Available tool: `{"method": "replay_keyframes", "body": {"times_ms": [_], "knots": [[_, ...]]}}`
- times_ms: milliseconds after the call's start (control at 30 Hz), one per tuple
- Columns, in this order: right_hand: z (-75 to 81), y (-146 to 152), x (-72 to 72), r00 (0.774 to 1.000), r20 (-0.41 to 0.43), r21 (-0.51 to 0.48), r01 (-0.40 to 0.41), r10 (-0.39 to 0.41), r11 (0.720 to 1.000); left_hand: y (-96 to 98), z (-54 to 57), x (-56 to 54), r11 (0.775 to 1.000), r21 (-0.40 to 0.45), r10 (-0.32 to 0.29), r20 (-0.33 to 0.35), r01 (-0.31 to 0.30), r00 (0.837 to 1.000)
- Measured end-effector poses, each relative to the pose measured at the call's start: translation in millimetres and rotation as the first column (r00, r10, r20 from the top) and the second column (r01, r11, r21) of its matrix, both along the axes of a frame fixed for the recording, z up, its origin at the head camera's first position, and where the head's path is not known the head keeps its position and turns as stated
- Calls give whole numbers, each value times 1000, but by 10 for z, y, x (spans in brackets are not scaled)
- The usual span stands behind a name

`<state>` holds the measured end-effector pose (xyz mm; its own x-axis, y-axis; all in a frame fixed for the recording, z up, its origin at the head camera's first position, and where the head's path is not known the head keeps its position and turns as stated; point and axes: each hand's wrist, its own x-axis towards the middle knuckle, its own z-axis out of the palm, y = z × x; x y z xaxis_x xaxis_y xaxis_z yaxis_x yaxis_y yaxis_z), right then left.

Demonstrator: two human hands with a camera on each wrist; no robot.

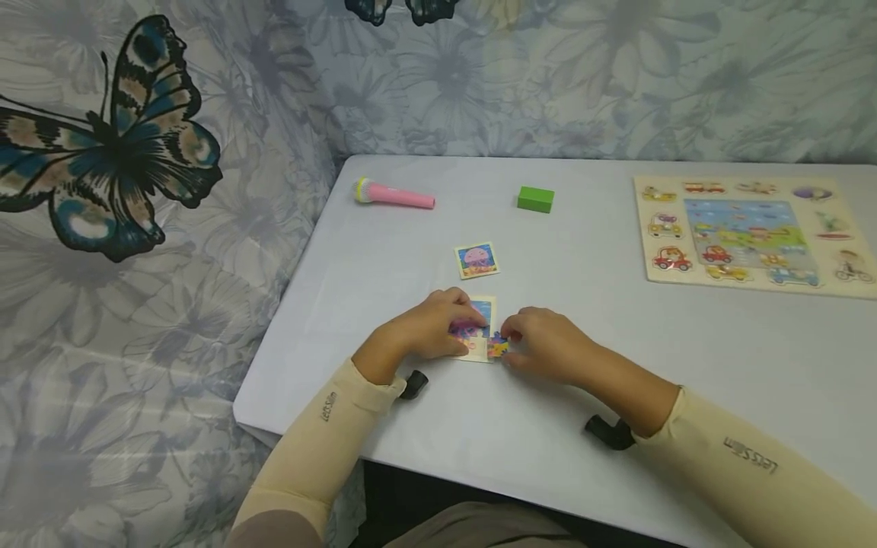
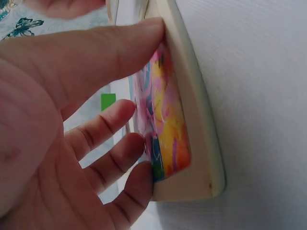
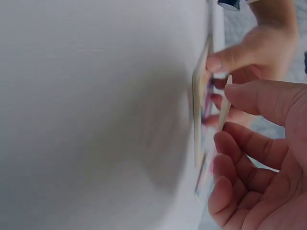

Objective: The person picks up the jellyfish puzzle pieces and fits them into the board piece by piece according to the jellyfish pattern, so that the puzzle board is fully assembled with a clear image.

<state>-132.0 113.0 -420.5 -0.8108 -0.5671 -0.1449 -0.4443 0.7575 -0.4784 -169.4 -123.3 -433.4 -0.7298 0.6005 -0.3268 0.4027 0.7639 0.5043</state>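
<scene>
A small wooden puzzle board [image 1: 477,350] lies near the front of the table, with colourful pieces [image 2: 168,120] filling part of it and bare wood showing beside them. My left hand [image 1: 438,323] lies over its left side; in the left wrist view the thumb touches the wood and the fingertips rest on the pieces. Between thumb and fingers, my right hand [image 1: 548,346] pinches a yellow and multicoloured puzzle piece [image 1: 499,346] at the board's right edge. Edge-on in the right wrist view, that thin piece [image 3: 224,110] is tilted just above the board.
Behind the board lies a small square picture card [image 1: 477,260] with a pink sea creature. Farther back are a pink toy microphone [image 1: 397,195] and a green block [image 1: 536,199]. A large wooden vehicle puzzle [image 1: 754,236] lies at the right. Patterned walls border the table's back and left.
</scene>
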Motion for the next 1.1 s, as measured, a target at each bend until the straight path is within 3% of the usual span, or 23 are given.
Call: {"method": "replay_keyframes", "body": {"times_ms": [233, 367, 600, 867, 1100], "knots": [[-94, -208, -108, 999, 14, 44, -42, 41, 998, 7, -26, 9, 1000, 19, -20, 0, 20, 1000], [-120, -260, -102, 999, -9, 58, -37, 38, 998, 14, -11, 6, 999, 20, -32, 0, 32, 999], [-96, -299, -79, 997, -58, 83, -36, 41, 996, 86, -23, 5, 1000, 8, -1, -22, 1, 1000], [-74, -303, -244, 1000, 26, 34, 16, -17, 999, 130, -5, -8, 999, -38, 8, -63, -10, 998], [-124, -269, -359, 997, 66, 30, 48, -50, 998, 127, -23, -7, 1000, -12, 8, -53, -9, 999]]}}
